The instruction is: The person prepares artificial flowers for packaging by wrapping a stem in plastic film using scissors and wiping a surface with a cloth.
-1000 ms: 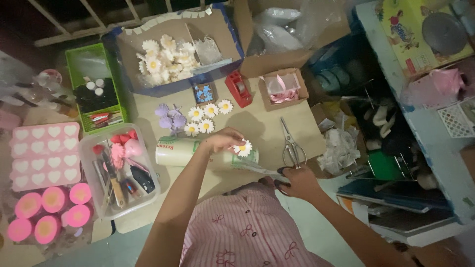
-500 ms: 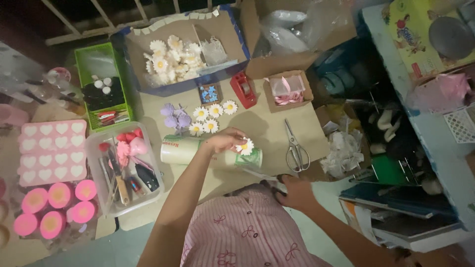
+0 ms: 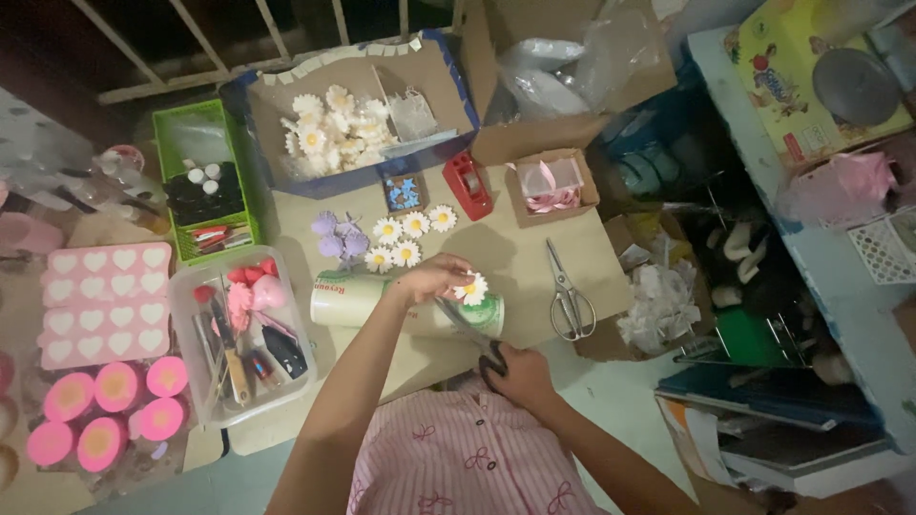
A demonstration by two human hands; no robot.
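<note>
My left hand (image 3: 434, 278) pinches a white daisy-like paper flower (image 3: 471, 289) with a yellow centre, held over a pale green roll of film (image 3: 351, 301) that lies on the cardboard work surface (image 3: 515, 250). My right hand (image 3: 520, 374) grips the dark handles of a pair of scissors (image 3: 469, 334), whose blades point up-left toward the flower. Several finished daisies (image 3: 405, 238) and purple flowers (image 3: 336, 236) lie just beyond the roll.
A second pair of scissors (image 3: 570, 291) lies to the right. Behind are a box of white flowers (image 3: 339, 129), a red tape dispenser (image 3: 468, 183) and a small box with pink ribbon (image 3: 551, 186). Left: a clear tub of tools (image 3: 243, 339), a pink heart mould (image 3: 103, 303) and a green basket (image 3: 200, 186).
The view has shifted slightly. My right hand has drawn nearer, and its scissors now reach up toward the flower in my left hand, which stays over the roll.
</note>
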